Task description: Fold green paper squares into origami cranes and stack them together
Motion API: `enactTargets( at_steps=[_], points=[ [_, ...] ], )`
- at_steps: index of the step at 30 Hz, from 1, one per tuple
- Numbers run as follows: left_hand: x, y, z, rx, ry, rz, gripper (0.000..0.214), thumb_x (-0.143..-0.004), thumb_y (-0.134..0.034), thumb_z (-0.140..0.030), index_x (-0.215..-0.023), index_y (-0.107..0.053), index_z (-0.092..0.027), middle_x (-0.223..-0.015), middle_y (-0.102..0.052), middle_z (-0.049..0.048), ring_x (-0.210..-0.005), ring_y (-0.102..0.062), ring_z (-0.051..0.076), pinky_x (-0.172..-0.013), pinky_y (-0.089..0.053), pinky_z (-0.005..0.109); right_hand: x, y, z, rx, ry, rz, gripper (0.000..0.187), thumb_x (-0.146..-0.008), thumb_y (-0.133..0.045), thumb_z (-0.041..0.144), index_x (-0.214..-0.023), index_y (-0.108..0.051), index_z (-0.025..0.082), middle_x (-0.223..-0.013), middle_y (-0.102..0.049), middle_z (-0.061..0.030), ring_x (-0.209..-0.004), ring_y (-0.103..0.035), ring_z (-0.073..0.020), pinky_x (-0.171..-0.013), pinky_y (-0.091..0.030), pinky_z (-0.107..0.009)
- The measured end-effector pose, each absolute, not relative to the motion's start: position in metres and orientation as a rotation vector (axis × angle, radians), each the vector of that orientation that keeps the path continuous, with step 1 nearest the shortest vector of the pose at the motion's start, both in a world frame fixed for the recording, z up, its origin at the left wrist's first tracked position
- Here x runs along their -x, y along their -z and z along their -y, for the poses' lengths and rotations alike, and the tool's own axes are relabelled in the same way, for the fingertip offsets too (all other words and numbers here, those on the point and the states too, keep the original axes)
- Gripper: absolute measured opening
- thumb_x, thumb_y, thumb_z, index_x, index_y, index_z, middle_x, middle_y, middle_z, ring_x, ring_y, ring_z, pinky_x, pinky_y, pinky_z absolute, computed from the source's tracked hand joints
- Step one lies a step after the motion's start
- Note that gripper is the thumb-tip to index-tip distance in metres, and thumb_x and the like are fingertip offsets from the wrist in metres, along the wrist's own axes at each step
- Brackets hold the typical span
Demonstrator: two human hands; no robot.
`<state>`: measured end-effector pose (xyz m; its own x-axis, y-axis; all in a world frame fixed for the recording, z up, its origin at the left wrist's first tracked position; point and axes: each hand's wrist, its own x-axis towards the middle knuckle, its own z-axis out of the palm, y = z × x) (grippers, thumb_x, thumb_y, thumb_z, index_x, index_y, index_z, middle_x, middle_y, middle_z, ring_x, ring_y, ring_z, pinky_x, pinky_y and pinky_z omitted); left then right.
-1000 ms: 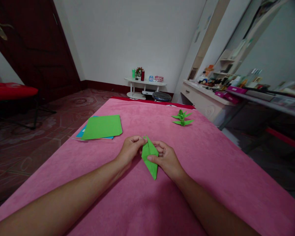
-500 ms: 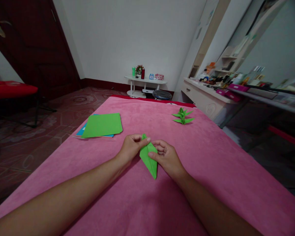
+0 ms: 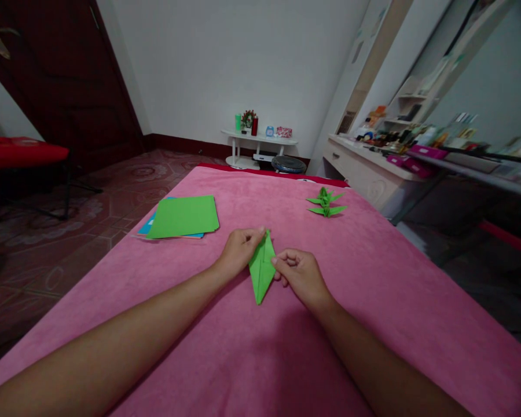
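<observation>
A folded green paper piece (image 3: 261, 271), long and pointed at both ends, lies on the pink cloth (image 3: 373, 301) in front of me. My left hand (image 3: 238, 250) is curled and pinches its upper left edge near the top point. My right hand (image 3: 298, 275) pinches its right edge at the middle, fingers curled. Two finished green paper cranes (image 3: 326, 204) rest farther off on the right of the cloth. A stack of paper sheets (image 3: 183, 216), green on top with blue beneath, lies at the far left.
A dark red door (image 3: 65, 87) and a red seat (image 3: 19, 155) stand to the left. A small white table (image 3: 260, 145) with small items is against the far wall. A cluttered dresser (image 3: 373, 174) and shelves stand to the right of the cloth.
The green piece has turned so its lower point now aims down and to the left. My right hand moved to its right edge, and my left hand shifted up toward the top point.
</observation>
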<state>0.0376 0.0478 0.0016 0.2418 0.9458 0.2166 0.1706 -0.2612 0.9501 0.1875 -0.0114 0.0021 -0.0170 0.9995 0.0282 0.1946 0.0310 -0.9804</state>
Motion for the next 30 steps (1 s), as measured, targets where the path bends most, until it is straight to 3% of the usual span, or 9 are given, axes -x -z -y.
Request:
enactTargets(
  at_steps=[2,4,7,10,13,16,20,25,30],
  points=[
    [-0.034,-0.01,-0.039,-1.856,-1.189,-1.136,0.046,-0.088,-0.038,-0.049,-0.098,-0.065,-0.013,-0.097,-0.064,0.0117,-0.087,-0.06,0.022,-0.078,-0.044,0.033,-0.193,0.0,0.008,1.401,-1.055,1.321,0.024,-0.073,-0.061,0.035,-0.059,-0.056,0.016,-0.049,-0.058,0.0,-0.037,-0.046,-0.0076,-0.036,-0.033,-0.018],
    [-0.028,-0.016,-0.022,-2.159,-1.08,-1.109,0.048,-0.086,-0.045,-0.047,-0.121,-0.054,-0.016,-0.122,-0.055,0.0144,-0.111,-0.051,0.027,-0.095,-0.037,0.04,-0.2,0.001,0.004,1.456,-1.046,1.297,0.025,-0.074,-0.059,0.037,-0.06,-0.055,0.016,-0.051,-0.058,-0.0007,-0.037,-0.047,-0.0084,-0.035,-0.032,-0.018],
    [-0.017,-0.015,0.009,-2.5,-0.717,-0.931,0.058,-0.08,-0.052,-0.052,-0.126,-0.051,-0.016,-0.124,-0.054,0.016,-0.117,-0.047,0.031,-0.101,-0.031,0.045,-0.212,-0.001,0.0,1.564,-0.967,1.43,0.022,-0.076,-0.057,0.036,-0.066,-0.057,0.017,-0.052,-0.058,-0.0006,-0.039,-0.049,-0.011,-0.038,-0.035,-0.022],
    [-0.009,-0.004,0.028,-2.688,-0.502,-0.859,0.072,-0.081,-0.043,-0.061,-0.133,-0.041,-0.012,-0.137,-0.041,0.0206,-0.128,-0.035,0.033,-0.108,-0.02,0.049,-0.217,-0.009,0.005,1.719,-0.452,1.734,0.018,-0.077,-0.058,0.033,-0.079,-0.062,0.016,-0.066,-0.064,-0.0063,-0.058,-0.059,-0.0187,-0.055,-0.046,-0.031],
    [-0.008,0.003,0.03,-2.784,-0.414,-0.837,0.077,-0.082,-0.036,-0.063,-0.137,-0.035,-0.008,-0.14,-0.034,0.0229,-0.132,-0.028,0.033,-0.109,-0.016,0.051,-0.212,-0.012,0.022,1.61,-0.076,2.045,0.037,-0.084,-0.053,0.038,-0.11,-0.058,0.013,-0.109,-0.062,-0.0166,-0.1,-0.057,-0.028,-0.087,-0.044,-0.042],
    [-0.01,0.004,0.027,-2.818,-0.441,-0.838,0.077,-0.083,-0.036,-0.062,-0.135,-0.037,-0.006,-0.138,-0.037,0.0237,-0.131,-0.03,0.033,-0.109,-0.019,0.051,-0.204,-0.008,0.039,1.297,-0.107,2.432,0.066,-0.086,-0.048,0.05,-0.137,-0.035,0.011,-0.142,-0.035,-0.0159,-0.132,-0.029,-0.0282,-0.109,-0.021,-0.046],
    [-0.011,0.004,0.026,-2.856,-0.46,-0.821,0.08,-0.083,-0.036,-0.063,-0.136,-0.035,-0.003,-0.14,-0.035,0.0234,-0.132,-0.028,0.033,-0.108,-0.023,0.048,-0.206,-0.002,0.038,1.168,-0.207,2.67,0.084,-0.085,-0.036,0.062,-0.144,-0.014,0.007,-0.149,-0.017,-0.0157,-0.138,-0.013,-0.0244,-0.113,-0.011,-0.045],
    [-0.011,0.004,0.027,-2.859,-0.415,-0.858,0.077,-0.084,-0.034,-0.062,-0.133,-0.039,-0.004,-0.139,-0.036,0.0233,-0.131,-0.031,0.033,-0.108,-0.024,0.048,-0.22,-0.005,0.018,1.282,-0.225,2.725,0.088,-0.081,-0.034,0.069,-0.144,-0.017,0.01,-0.149,-0.016,-0.0146,-0.138,-0.011,-0.0249,-0.112,-0.009,-0.046],
    [-0.011,0.003,0.027,-2.87,-0.355,-0.857,0.078,-0.083,-0.034,-0.063,-0.132,-0.041,-0.002,-0.137,-0.037,0.0253,-0.129,-0.034,0.034,-0.107,-0.027,0.048,-0.236,-0.004,-0.006,1.395,-0.203,2.735,0.08,-0.085,-0.03,0.066,-0.144,-0.018,0.014,-0.15,-0.016,-0.012,-0.138,-0.013,-0.0233,-0.112,-0.008,-0.047]
  ],
)
